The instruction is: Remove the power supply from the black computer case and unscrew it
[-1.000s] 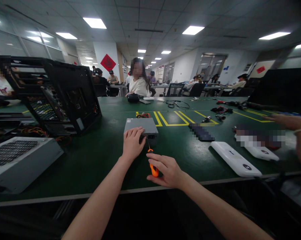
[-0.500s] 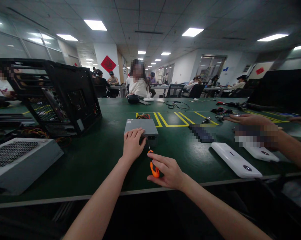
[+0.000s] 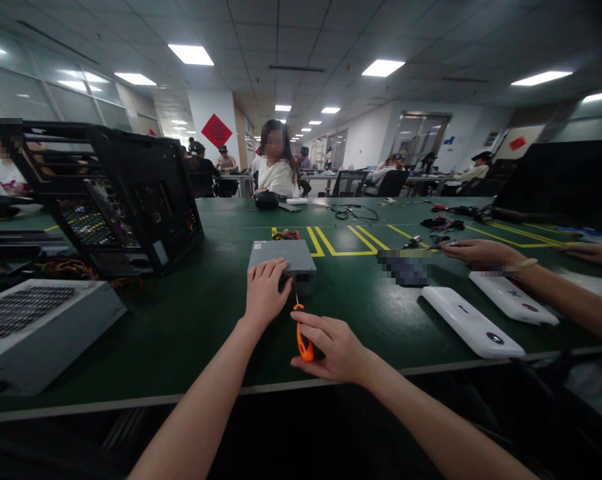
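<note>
A grey computer power supply (image 3: 291,251) lies on the green table in front of me. My left hand (image 3: 267,288) grips its near left corner, fingers over the top and thumb down at the near face. An orange and black screwdriver (image 3: 305,347) is in my right hand (image 3: 335,347), held between thumb and fingers. Its thin shaft points away from me and reaches the near face of the power supply. Whether the tip sits in a screw is too small to tell. Part of the supply's near face is hidden by my left hand.
An open black computer case (image 3: 131,200) stands at the left, with a second grey power supply (image 3: 75,333) nearer me. To the right lie a dark blurred object (image 3: 405,267) and two white devices (image 3: 468,321), (image 3: 513,298). Another person's hand (image 3: 485,255) reaches in there.
The screwdriver handle has turned and shifted slightly left and nearer me, with my right hand lower. My left hand stays put. The other person's hand at the right has moved off the white device.
</note>
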`<state>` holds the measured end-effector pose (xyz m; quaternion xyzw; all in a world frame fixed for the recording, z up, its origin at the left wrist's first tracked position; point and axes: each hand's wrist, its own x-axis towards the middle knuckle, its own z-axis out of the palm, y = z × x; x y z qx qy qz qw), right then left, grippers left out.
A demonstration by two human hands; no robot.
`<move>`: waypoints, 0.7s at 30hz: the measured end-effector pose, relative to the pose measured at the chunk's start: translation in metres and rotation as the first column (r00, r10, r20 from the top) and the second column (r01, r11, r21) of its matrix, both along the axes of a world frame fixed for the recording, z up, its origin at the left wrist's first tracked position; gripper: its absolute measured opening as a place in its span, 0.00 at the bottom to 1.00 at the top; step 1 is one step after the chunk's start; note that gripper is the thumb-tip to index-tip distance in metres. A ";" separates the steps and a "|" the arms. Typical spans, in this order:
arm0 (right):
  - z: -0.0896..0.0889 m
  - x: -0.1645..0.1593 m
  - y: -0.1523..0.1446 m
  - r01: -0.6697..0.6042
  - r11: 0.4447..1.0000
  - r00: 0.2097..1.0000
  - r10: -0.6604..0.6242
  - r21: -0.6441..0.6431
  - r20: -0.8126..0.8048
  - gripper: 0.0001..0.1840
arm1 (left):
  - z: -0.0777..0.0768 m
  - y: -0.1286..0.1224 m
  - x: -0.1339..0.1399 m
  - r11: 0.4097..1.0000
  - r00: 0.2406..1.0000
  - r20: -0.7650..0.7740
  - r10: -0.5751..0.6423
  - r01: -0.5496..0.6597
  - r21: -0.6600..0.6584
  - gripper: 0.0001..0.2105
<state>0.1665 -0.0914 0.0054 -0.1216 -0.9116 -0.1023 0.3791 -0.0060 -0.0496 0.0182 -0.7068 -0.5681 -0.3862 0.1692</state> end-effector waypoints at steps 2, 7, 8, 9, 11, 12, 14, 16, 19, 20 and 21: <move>-0.003 -0.001 0.001 0.006 1.000 0.999 -0.007 -0.018 -0.049 0.21 | 0.000 0.000 0.000 1.000 1.000 -0.001 0.002 -0.002 0.003 0.14; -0.002 0.001 0.000 0.051 0.998 0.999 -0.051 0.028 0.007 0.20 | 0.000 0.000 0.000 1.000 1.000 0.000 0.004 -0.004 -0.001 0.14; 0.000 0.001 -0.001 0.069 0.996 0.997 -0.071 0.063 0.036 0.18 | 0.000 0.000 0.000 1.000 1.000 0.001 0.005 -0.005 0.001 0.14; 0.001 0.002 -0.003 0.094 0.991 0.993 -0.100 0.096 0.059 0.16 | 0.000 0.001 0.000 1.000 1.000 0.002 0.005 -0.005 0.003 0.14; 0.001 0.000 -0.009 0.165 0.978 0.982 -0.174 0.130 0.067 0.12 | 0.001 0.001 0.000 1.000 1.000 -0.001 0.005 -0.005 0.007 0.14; 0.000 -0.001 -0.012 0.210 0.970 0.975 -0.217 0.122 0.048 0.10 | 0.001 0.001 0.000 1.000 1.000 -0.004 0.004 -0.004 0.009 0.14; -0.003 -0.005 -0.020 0.303 0.951 0.953 -0.303 0.064 -0.019 0.08 | 0.001 0.001 0.000 1.000 1.000 -0.012 0.002 -0.002 0.011 0.14; -0.006 -0.011 -0.027 0.384 0.923 0.920 -0.384 -0.013 -0.080 0.09 | 0.001 0.001 0.000 1.000 1.000 -0.019 0.003 -0.003 0.016 0.14; -0.010 -0.019 -0.034 0.453 0.886 0.878 -0.463 -0.103 -0.125 0.10 | 0.000 0.001 0.000 1.000 1.000 -0.023 0.010 -0.009 0.026 0.14; -0.011 -0.022 -0.036 0.464 0.876 0.867 -0.479 -0.128 -0.137 0.10 | 0.000 0.001 0.000 1.000 1.000 -0.023 0.013 -0.012 0.027 0.14; -0.011 -0.024 -0.037 0.468 0.870 0.859 -0.489 -0.156 -0.151 0.10 | 0.000 0.001 0.000 1.000 1.000 -0.023 0.015 -0.014 0.028 0.15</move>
